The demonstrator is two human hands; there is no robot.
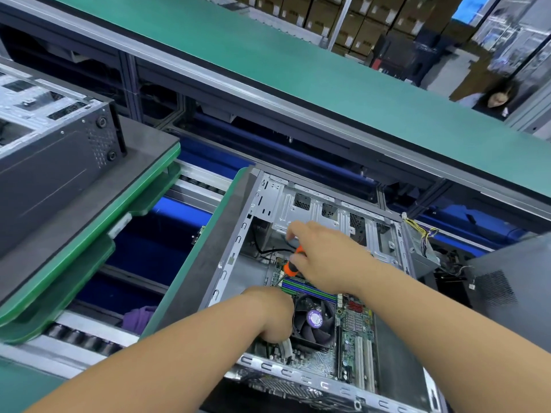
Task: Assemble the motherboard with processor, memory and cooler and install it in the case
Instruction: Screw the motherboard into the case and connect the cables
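An open grey computer case (268,198) lies on its side on a dark pallet. Inside it sits the green motherboard (354,326) with blue and green memory slots (304,289) and a black cooler fan (314,320) bearing a purple label. My right hand (325,257) grips an orange-handled screwdriver (290,268) whose tip points down at the board's far left corner by the memory slots. My left hand (268,311) reaches down beside the cooler's left edge; its fingers are curled and hidden, over pale cables (286,348).
A second grey case (56,150) stands on a green-edged pallet at left. Conveyor rollers (86,338) and a purple cloth (138,318) show between pallets. A wire bundle (423,234) hangs off the case's right side. Behind the raised green bench (298,70) sits another person (492,99).
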